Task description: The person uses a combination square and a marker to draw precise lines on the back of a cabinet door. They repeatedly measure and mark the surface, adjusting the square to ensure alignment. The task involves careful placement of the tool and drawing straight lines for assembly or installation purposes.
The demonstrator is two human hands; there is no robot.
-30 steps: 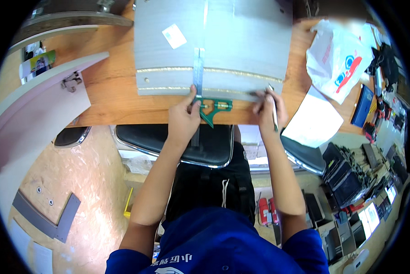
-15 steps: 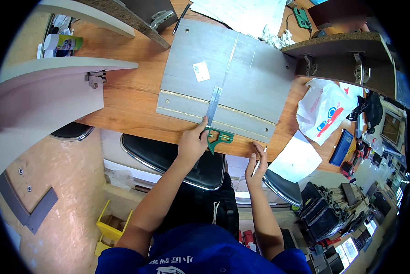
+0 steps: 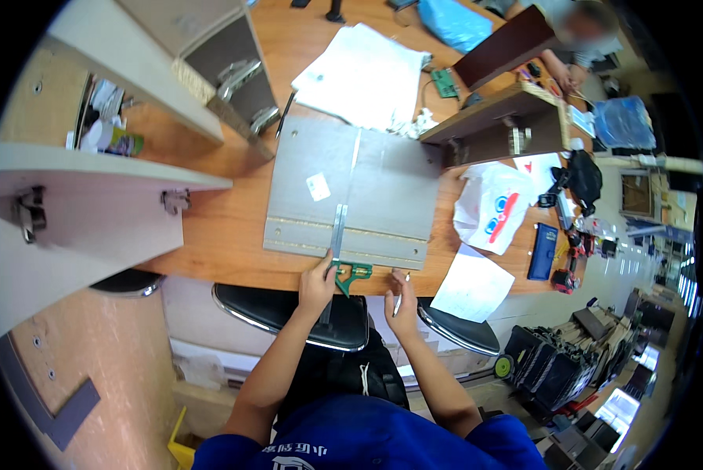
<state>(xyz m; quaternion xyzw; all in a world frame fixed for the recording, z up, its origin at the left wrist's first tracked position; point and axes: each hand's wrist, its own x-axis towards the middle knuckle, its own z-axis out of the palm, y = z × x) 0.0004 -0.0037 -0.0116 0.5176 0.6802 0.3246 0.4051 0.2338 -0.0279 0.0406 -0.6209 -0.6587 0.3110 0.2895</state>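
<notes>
A grey panel (image 3: 391, 176) with a small white label and pale bare strips near its front edge lies flat on the wooden table. My left hand (image 3: 316, 288) is closed on a combination square (image 3: 353, 271) at that front edge; its green head sits by the edge and its metal rule reaches across the panel. In my closed right hand (image 3: 403, 319) is a slim white pen (image 3: 398, 304). This hand is just in front of the panel's near right corner, right of the square.
White panels with hinges (image 3: 101, 207) stand at left. A brown hinged board (image 3: 500, 125) stands at right, near a white plastic bag (image 3: 492, 205) and a paper sheet (image 3: 473, 283). More papers (image 3: 363, 74) lie behind the panel. Another person (image 3: 578, 39) is at far right.
The view has swung upward, so the table sits lower in the picture and another person shows at far right. Both hands keep their holds, with the square at much the same place on the panel.
</notes>
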